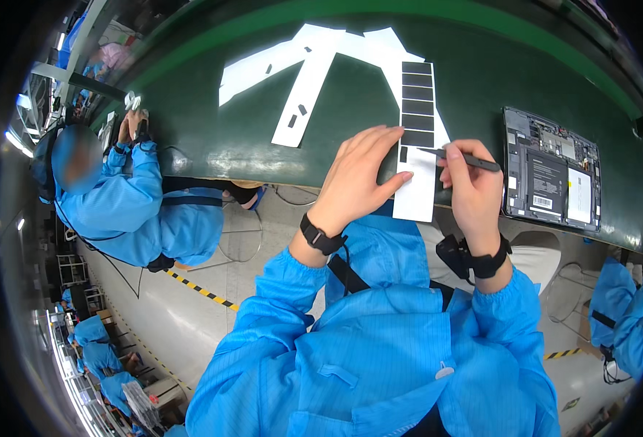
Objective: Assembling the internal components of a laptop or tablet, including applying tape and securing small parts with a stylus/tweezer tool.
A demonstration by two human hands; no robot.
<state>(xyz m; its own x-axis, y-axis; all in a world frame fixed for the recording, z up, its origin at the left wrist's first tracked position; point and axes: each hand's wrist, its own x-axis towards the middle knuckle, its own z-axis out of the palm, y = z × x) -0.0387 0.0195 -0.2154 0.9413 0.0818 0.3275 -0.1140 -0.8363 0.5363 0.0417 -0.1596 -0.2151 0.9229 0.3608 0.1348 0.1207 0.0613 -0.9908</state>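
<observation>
A long white backing strip (415, 197) with several black rectangular stickers (417, 107) lies in front of me and juts past the table's near edge. My left hand (361, 166) is open, fingers stretched out, with thumb and fingertips resting on the strip's left side. My right hand (471, 178) is closed around slim dark tweezers (479, 162). Their tip points left over the strip, below the lowest large sticker. Near that tip sits a small black piece (404, 154) on the white part. Whether the tip grips anything is too small to tell.
A laptop base (551, 167), its battery and boards exposed, lies to the right on the green table (190, 138). More white strips (303, 102) with small black pieces lie further back. At the left a co-worker in blue (117, 197) works; another person's sleeve (620, 313) shows at right.
</observation>
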